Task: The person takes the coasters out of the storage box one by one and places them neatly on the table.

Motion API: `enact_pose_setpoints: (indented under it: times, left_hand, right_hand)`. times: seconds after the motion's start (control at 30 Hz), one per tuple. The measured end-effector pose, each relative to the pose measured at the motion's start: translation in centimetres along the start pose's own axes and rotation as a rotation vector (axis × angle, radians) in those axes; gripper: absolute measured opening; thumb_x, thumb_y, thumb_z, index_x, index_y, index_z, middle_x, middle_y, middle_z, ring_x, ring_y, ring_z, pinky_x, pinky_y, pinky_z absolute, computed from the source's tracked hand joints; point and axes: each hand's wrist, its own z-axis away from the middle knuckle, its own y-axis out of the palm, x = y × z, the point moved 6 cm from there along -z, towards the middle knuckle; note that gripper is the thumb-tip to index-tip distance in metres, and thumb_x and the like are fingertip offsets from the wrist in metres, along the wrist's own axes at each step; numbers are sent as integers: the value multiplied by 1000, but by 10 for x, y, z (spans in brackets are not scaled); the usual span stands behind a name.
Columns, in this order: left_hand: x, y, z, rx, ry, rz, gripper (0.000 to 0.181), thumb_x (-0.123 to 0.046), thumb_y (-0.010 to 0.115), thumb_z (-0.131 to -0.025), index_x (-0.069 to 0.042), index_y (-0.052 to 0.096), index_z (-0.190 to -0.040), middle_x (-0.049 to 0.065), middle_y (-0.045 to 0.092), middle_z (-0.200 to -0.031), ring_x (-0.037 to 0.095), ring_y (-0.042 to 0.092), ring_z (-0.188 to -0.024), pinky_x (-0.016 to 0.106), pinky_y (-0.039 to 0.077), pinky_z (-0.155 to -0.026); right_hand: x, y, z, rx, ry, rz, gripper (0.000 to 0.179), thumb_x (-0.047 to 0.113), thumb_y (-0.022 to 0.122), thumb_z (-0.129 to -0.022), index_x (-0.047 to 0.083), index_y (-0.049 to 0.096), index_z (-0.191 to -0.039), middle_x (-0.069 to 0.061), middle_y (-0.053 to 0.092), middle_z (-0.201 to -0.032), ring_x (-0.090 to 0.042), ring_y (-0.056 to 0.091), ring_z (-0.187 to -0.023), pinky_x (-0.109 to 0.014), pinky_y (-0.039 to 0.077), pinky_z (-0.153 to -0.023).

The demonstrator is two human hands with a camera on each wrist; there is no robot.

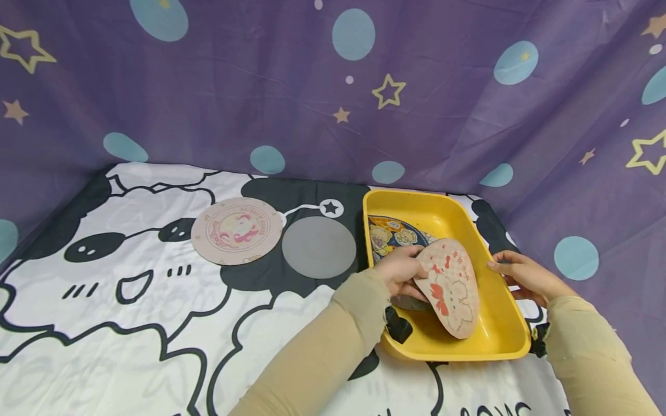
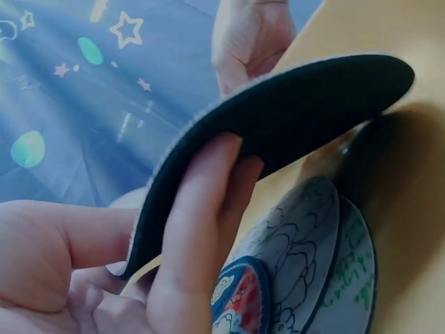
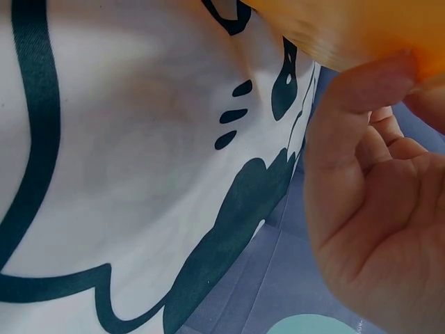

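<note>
My left hand (image 1: 403,271) pinches a pink round mouse pad (image 1: 451,289) with a rabbit print and tilts it up over a yellow plastic tub (image 1: 496,323). Its black underside (image 2: 299,115) faces the left wrist camera, fingers beneath and thumb on the other side. Below it in the tub lie several more round pads: a blue patterned pad (image 1: 387,231), a line-drawn pad (image 2: 295,257) and one with green writing (image 2: 354,271), partly overlapping. At the tub's right rim, my right hand (image 1: 528,277) grips the edge between thumb and fingers (image 3: 368,83).
Left of the tub, a pink unicorn pad (image 1: 236,231) and a plain grey pad (image 1: 319,247) lie flat on the black and white cloth (image 1: 140,358). A purple curtain (image 1: 291,86) with stars hangs behind the table.
</note>
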Motion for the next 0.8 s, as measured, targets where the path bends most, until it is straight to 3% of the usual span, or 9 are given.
enact_pose_setpoints:
  times: [0.53,0.8]
  left_hand:
    - [-5,3,2,84,34,179,57,-1,56,-95,-20,46,-148,11,68,-107,35,69,-104,56,56,-90]
    - [-12,3,4,98,58,188,58,0,56,-97,-25,44,-148,13,68,-108,39,68,-107,56,56,-89]
  right_hand:
    - [5,3,1,19,-15,-16,32,38,53,-102,10,43,-116,4,57,-93,-13,58,-80,-29,58,-70]
    - [6,4,0,10,-10,-8,35,38,53,-102,9,42,-116,4,57,-92,-13,58,-81,-30,58,-72]
